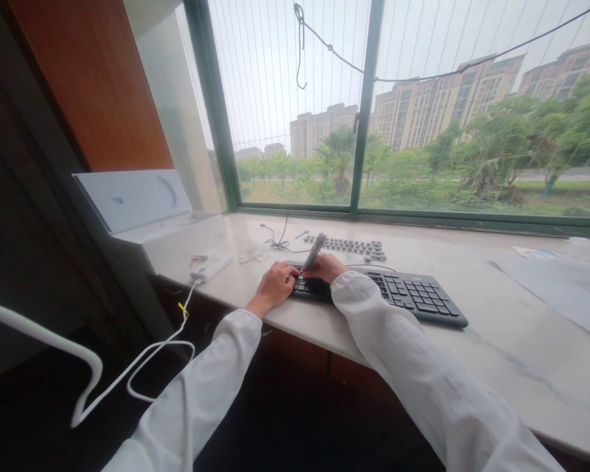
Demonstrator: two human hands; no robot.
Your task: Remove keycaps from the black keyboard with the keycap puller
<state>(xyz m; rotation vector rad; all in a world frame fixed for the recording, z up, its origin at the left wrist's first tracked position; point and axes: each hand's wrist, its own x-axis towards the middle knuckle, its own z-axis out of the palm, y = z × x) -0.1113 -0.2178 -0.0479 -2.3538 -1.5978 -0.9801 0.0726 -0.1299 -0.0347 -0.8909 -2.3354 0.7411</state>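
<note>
A black keyboard [427, 298] lies along the front of the pale marble-look counter, some keys bare at its left part. My left hand [274, 285] is at the keyboard's left end, fingers bent and closed over its edge and keys. In my right hand [326, 267] is a grey brush-like tool [315, 250], gripped low, with a bristly tuft pointing up. Its lower end meets the keys close to my left fingertips, and the exact contact is hidden. Behind the keyboard, loose keycaps [356, 246] lie in rows.
An open white box [142, 203] stands at the left, near a white power strip [212, 264] whose cable [142, 354] hangs off the counter. A thin black cord [278, 244] lies behind my hands. Papers [560, 288] are at the right. A green-framed window [366, 111] borders the back.
</note>
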